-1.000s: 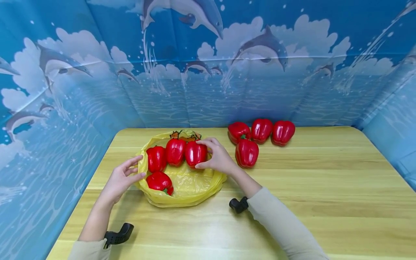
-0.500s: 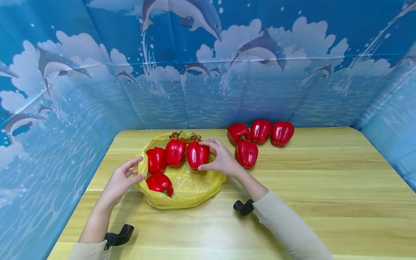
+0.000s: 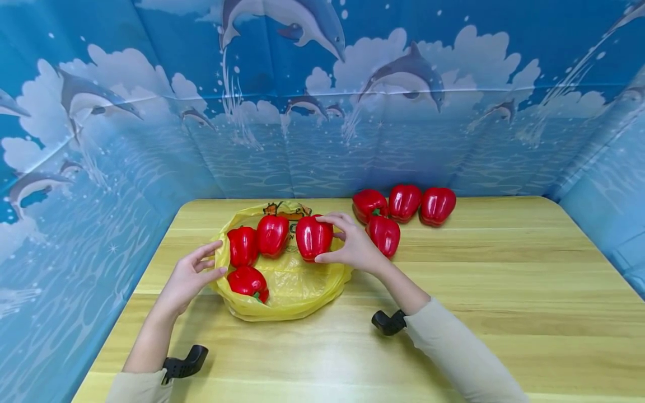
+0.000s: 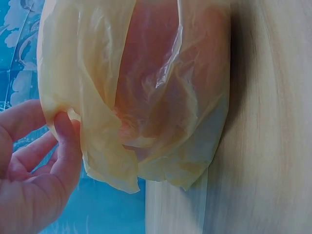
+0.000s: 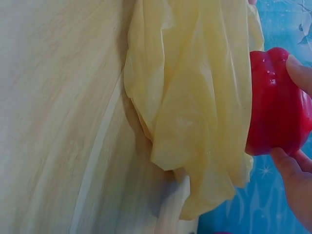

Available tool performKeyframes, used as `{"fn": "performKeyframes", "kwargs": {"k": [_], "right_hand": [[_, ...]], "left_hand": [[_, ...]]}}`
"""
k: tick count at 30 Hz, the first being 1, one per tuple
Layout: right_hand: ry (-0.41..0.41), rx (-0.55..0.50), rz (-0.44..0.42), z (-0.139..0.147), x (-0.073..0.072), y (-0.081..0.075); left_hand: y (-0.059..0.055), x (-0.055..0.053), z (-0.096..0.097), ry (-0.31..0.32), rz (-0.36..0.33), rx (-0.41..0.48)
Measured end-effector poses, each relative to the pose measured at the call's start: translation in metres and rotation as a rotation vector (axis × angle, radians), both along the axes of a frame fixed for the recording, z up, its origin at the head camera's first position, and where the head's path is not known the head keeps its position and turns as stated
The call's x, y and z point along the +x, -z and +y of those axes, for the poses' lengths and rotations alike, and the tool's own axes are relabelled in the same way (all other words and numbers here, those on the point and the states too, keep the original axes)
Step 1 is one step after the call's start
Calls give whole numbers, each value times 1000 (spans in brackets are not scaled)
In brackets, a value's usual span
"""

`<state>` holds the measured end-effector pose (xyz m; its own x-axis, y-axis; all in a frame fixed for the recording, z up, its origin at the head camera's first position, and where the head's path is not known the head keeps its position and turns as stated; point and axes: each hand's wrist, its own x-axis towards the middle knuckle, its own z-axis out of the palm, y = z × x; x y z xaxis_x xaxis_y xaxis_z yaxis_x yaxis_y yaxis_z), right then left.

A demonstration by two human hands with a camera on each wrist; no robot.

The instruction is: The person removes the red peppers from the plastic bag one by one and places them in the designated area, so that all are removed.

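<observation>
A yellow plastic bag lies open on the table, with three red bell peppers inside its left part: one at the upper left, one at the back and one at the front left. My left hand pinches the left rim of the bag between thumb and fingers, as the left wrist view also shows. With thumb and fingers on opposite ends, my right hand holds another red bell pepper over the bag's right side. In the right wrist view that pepper shows above the bag's rim.
Several more red bell peppers sit in a group at the back of the wooden table, right of the bag. The right hand partly covers the nearest one. A blue dolphin-print curtain hangs behind the table and along both sides.
My right hand has moved to the right with the bell pepper, away from the peppers in the bag, widening the gap. My left hand has stayed at the bag's rim.
</observation>
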<state>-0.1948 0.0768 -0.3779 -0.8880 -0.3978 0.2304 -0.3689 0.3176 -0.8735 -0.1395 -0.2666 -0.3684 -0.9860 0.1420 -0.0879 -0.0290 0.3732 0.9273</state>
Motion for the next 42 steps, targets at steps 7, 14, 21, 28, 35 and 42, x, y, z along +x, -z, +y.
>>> {"fn": "performKeyframes", "kwargs": {"k": [7, 14, 21, 28, 35, 42], "right_hand": [[6, -9, 14, 10, 6, -5], [15, -13, 25, 19, 11, -9], [37, -14, 11, 29, 20, -17], [65, 3, 33, 45, 27, -17], [82, 2, 87, 64, 28, -9], [113, 20, 104, 81, 34, -15]], "left_hand": [[1, -2, 0, 3, 4, 12], [0, -2, 0, 5, 13, -7], [1, -1, 0, 1, 8, -16], [1, 0, 1, 5, 10, -8], [2, 0, 0, 2, 7, -27], [0, 1, 2, 6, 7, -13]]}}
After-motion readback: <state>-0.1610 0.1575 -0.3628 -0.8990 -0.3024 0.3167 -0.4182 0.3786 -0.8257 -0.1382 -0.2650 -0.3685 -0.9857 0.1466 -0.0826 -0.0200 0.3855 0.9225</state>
